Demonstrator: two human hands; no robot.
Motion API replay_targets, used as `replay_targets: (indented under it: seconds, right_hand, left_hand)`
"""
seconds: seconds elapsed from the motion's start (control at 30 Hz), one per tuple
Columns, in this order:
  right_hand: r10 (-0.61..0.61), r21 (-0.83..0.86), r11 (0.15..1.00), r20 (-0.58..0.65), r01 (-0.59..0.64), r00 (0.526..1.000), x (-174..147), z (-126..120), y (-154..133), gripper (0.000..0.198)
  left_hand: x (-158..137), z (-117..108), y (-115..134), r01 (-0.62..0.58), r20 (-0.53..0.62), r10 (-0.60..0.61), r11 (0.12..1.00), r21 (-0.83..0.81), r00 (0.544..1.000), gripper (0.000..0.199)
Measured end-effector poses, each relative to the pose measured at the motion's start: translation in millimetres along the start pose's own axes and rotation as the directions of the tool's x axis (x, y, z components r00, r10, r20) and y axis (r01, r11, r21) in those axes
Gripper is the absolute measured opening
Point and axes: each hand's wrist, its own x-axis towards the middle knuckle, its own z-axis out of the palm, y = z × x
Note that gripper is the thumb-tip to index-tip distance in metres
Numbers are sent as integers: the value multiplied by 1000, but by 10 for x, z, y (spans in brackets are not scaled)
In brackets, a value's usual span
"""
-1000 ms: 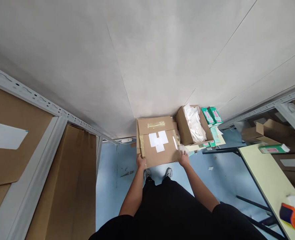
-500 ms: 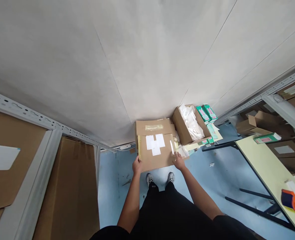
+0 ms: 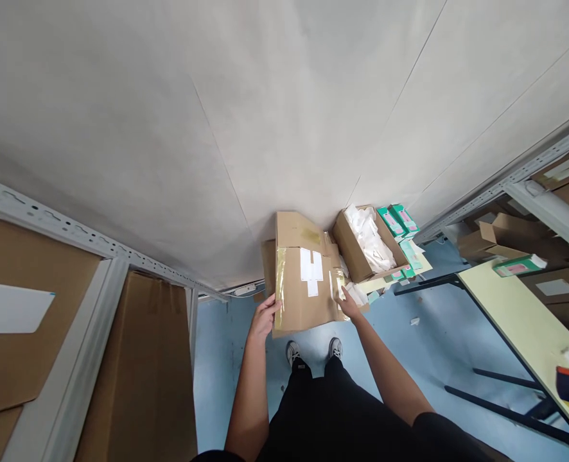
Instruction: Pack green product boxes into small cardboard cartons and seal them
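Observation:
A brown cardboard carton (image 3: 294, 289), apparently flattened, is held tilted in front of my legs. White paper labels and strips of shiny tape are on its face. My left hand (image 3: 264, 316) grips its left edge, with the fingers wrapped partly behind it. On the right side my right hand (image 3: 349, 304) pinches the taped edge. Behind it, more cardboard (image 3: 268, 266) shows at the left. Just to the right stands an open cardboard box (image 3: 352, 253) filled with crumpled white material (image 3: 368, 237).
Green-and-pink small boxes (image 3: 400, 219) sit beside the open box against the wall (image 3: 275, 128). At the left are shelving posts (image 3: 92, 321) with large cartons (image 3: 140, 372). A pale table (image 3: 516, 321) with dark legs stands at the right, before shelves of boxes.
The carton's left side has risen and turned toward the right, uncovering cardboard behind it. My left hand has lifted slightly with that edge; my right hand stays on the right edge.

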Motion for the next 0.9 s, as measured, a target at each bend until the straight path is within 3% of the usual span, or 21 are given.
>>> replay_targets:
  seconds: [0.1, 0.2, 0.33, 0.47, 0.6, 0.73, 0.9]
  right_hand:
    - [126, 228, 962, 114, -149, 985, 1, -81, -157, 82]
    - [132, 422, 883, 199, -206, 971, -4, -260, -347, 87]
    - [56, 566, 815, 133, -123, 989, -19, -733, -497, 81]
    - [-68, 625, 778, 177, -59, 982, -104, -1338, -476, 60]
    - [-114, 657, 753, 94, 24, 989, -282, -1850, -430, 49]
    - [-146, 690, 718, 18, 94, 989, -515, -2349, -341, 49]
    - [-108, 704, 691, -122, 163, 987, -866, -3174, 85, 49]
  left_hand:
    - [-67, 246, 209, 11, 149, 3, 996, -92, 989, 65]
    - [-116, 450, 371, 25, 249, 16, 987, -160, 968, 60]
    - [-202, 610, 603, -22, 279, 69, 986, -168, 958, 67]
    - [-305, 701, 816, -117, 251, 144, 986, -121, 957, 71]
    - [-307, 878, 844, -155, 265, 154, 988, -18, 952, 67]
    - [-174, 1332, 709, -174, 280, 146, 982, 79, 949, 74]
    - [-15, 2199, 516, -203, 430, 91, 954, 223, 898, 87]
